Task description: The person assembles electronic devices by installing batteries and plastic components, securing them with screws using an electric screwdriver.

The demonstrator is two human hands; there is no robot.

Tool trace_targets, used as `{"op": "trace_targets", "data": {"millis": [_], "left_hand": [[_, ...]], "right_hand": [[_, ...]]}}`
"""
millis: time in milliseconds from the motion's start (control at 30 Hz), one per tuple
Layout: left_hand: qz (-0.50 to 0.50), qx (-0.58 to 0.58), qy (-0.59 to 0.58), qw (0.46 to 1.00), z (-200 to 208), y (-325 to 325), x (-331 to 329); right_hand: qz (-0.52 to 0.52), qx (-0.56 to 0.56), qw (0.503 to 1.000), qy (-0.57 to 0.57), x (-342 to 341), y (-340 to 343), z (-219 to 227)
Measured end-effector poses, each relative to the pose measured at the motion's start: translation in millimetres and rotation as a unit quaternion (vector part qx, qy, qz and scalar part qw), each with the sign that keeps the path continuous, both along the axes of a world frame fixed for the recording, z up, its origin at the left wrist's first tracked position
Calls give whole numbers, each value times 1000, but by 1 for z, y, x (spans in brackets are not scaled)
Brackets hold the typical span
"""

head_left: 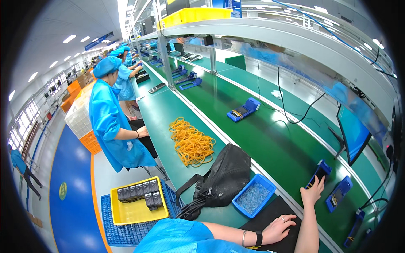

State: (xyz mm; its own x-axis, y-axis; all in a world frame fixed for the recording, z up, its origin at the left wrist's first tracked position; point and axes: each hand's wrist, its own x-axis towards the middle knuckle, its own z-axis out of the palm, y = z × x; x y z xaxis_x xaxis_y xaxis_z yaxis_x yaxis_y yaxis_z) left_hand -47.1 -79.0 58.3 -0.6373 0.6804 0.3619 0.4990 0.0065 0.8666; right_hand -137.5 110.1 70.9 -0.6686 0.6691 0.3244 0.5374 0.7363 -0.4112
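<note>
My right hand (pixel 313 192) reaches onto the green conveyor, its fingers round the near end of a blue holder (pixel 322 168) that carries a dark device. On the black mat (pixel 274 211) lies my left hand (pixel 279 229), palm down with the fingers loosely stretched and nothing seen in them. A bracelet and a dark wristband circle that wrist. Just right of the held one, another blue holder (pixel 339 193) sits on the belt. A blue tray (pixel 236 202) of small clear or metallic pieces stands beyond my left hand, beside the mat.
A black bag (pixel 225 175) and a heap of orange rubber bands (pixel 192 143) lie on the bench. To the left, a yellow bin (pixel 126 213) holds black blocks. More blue holders (pixel 244 109) stand along the belt; a monitor (pixel 353 133) is at right. A co-worker (pixel 114 118) sits nearby.
</note>
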Motion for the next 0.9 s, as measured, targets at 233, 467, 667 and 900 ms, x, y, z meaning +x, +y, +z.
{"op": "trace_targets", "data": {"millis": [233,467,667,900], "left_hand": [[20,28,-18,999,7,-1,12],[84,96,40,991,11,-1,-12],[32,1,22,999,9,-5,-24],[-2,-27,61,998,13,-4,2]], "right_hand": [[164,-661,650,338,141,-5,49],[113,-786,426,434,229,-114,25],[80,-417,874,234,277,-109,60],[-298,-10,896,329,358,-23,35]]}}
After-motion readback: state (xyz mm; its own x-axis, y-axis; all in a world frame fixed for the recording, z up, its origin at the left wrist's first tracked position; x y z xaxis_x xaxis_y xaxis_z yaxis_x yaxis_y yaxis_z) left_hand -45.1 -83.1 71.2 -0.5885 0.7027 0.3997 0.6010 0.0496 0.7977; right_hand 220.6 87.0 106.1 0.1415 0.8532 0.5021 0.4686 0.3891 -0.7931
